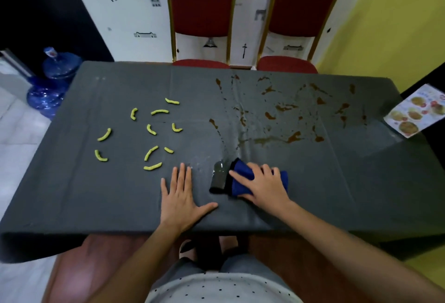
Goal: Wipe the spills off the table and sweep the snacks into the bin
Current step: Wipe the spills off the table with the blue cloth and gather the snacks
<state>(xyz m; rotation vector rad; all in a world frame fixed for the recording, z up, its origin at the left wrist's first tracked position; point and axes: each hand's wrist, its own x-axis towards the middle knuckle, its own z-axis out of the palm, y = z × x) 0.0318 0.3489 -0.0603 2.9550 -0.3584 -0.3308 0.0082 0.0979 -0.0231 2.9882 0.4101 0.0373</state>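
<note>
A dark grey cloth covers the table [96, 194]. Several yellow-green curved snacks [150, 131] lie scattered over its left half. Brown spills [284, 110] and a wet smear spread across the right half. My right hand [262, 187] presses down on a folded blue cloth with a grey edge [222, 180] near the front middle, fingers spread over it. My left hand [180, 196] lies flat on the table just left of the cloth, fingers apart, holding nothing. No bin is in view.
Two red chairs with gold frames [201, 13] stand at the far edge. A printed food leaflet [416, 112] lies past the right end. Blue water jugs [51, 81] stand on the floor at the far left.
</note>
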